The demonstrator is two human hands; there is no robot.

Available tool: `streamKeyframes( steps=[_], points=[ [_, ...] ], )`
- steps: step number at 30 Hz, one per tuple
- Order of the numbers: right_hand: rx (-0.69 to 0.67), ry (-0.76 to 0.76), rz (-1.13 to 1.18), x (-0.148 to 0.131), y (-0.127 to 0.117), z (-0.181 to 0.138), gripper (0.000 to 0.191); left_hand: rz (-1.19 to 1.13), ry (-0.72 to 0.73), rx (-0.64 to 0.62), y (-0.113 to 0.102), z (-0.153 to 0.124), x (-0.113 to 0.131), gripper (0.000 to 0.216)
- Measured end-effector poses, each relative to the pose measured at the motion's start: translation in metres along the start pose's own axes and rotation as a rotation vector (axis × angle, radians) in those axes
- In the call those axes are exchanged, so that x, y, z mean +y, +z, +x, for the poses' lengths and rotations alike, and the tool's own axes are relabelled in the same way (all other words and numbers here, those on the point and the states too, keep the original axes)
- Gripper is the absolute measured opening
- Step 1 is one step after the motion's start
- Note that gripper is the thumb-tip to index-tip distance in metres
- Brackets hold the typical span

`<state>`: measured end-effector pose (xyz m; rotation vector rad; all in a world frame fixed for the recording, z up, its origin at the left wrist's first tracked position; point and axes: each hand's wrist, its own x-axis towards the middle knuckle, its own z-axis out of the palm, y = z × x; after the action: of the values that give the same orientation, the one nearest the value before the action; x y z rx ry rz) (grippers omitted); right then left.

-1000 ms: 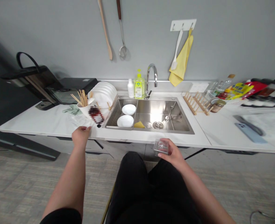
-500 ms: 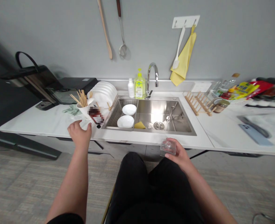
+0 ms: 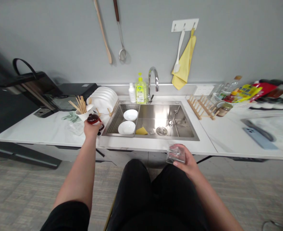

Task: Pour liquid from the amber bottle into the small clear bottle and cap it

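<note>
At the counter left of the sink, my left hand [image 3: 90, 130] is closed around a dark red bottle [image 3: 93, 119] with a dark top. The lower part of that bottle is partly hidden by my fingers. Beside it stands a white cup of chopsticks [image 3: 81, 115]. My right hand [image 3: 188, 160] holds a small clear plastic box [image 3: 175, 154] in front of the counter's edge, above my lap. What the box contains, if anything, I cannot make out.
The steel sink [image 3: 191, 128] holds two white bowls [image 3: 127, 127] and a yellow sponge [image 3: 141, 131]. White plates [image 3: 103, 99] stand behind the cup. A wooden rack [image 3: 201, 107], a jar [image 3: 224, 109] and a phone [image 3: 259, 138] are on the right.
My left hand has moved right and closed around the dark red bottle; it was open beside it before. My right hand still holds the clear box, now slightly tilted.
</note>
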<state>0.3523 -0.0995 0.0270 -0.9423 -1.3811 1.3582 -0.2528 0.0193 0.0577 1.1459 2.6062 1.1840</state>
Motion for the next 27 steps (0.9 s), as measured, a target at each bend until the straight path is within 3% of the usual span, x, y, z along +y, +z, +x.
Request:
streamKeyframes(
  steps=[4,9,13,17,21,27],
  points=[
    [0.031,-0.024,-0.010,0.002,-0.009,0.000,0.078,0.013,-0.071,0.059,-0.002,-0.005,0.007,0.081],
    [0.053,-0.010,-0.031,-0.002,-0.020,-0.001,0.077,-0.027,0.000,0.099,-0.014,-0.014,0.028,0.076],
    [0.073,-0.008,-0.067,-0.003,-0.027,0.002,0.075,-0.150,0.127,0.117,-0.025,-0.032,0.062,0.078],
    [0.083,-0.019,-0.079,-0.003,-0.035,0.013,0.075,-0.418,0.294,0.006,-0.029,-0.064,0.104,0.082],
    [0.108,-0.062,-0.133,-0.002,-0.048,0.037,0.081,-0.515,0.362,-0.156,-0.014,-0.106,0.138,0.080],
    [0.077,-0.142,-0.194,-0.009,-0.068,0.105,0.081,-0.580,0.391,-0.379,0.039,-0.160,0.175,0.075]
  ],
)
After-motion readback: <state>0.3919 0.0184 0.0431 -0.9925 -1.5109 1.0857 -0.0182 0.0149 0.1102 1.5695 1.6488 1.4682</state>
